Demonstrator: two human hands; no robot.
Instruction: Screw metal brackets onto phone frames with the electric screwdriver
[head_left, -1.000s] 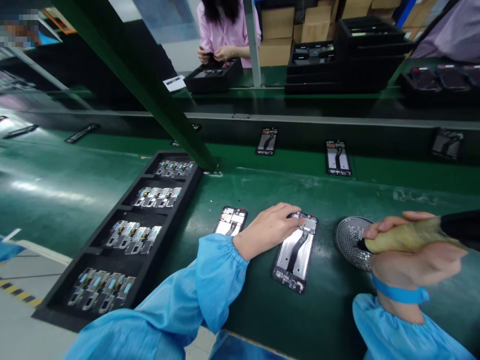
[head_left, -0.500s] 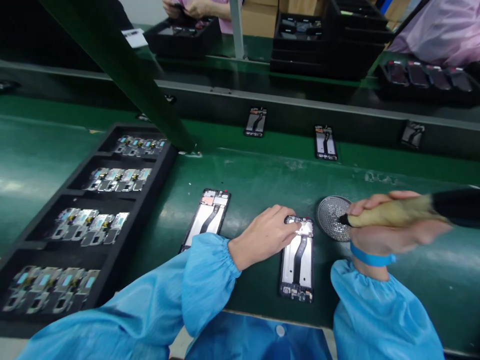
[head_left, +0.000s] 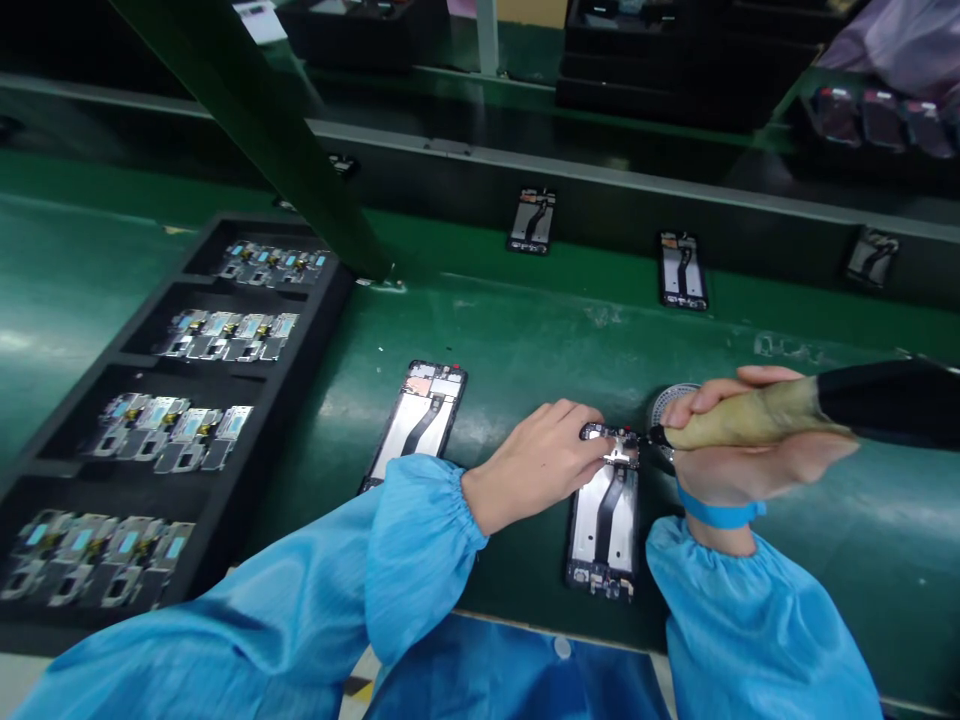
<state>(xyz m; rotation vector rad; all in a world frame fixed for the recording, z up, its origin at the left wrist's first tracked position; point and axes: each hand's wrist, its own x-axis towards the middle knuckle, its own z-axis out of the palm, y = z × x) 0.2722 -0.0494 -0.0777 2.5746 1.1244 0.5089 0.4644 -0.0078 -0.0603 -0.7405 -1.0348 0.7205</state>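
My left hand grips the upper left end of an opened phone, its thumb pressed on a metal piece near the top. The phone lies flat, showing a silver back and a black flex cable. My right hand is wrapped around an electric screwdriver with a yellowish covering. The driver's dark tip points left at the phone's upper right edge; whether it touches cannot be made out. Behind the tip, a round dish with a dimpled metal surface is partly hidden. A second opened phone lies left of my left hand, partly behind my sleeve.
A black divided tray of circuit boards stands at left. A slanted green post meets the bench beside it. Along the back lie several opened phones. Beyond the ledge stand stacked black trays and a person's pink sleeve.
My right hand has brought the screwdriver tip left, from over the dish to the phone's top edge. My left hand stays on the phone. The view has tilted downward slightly.
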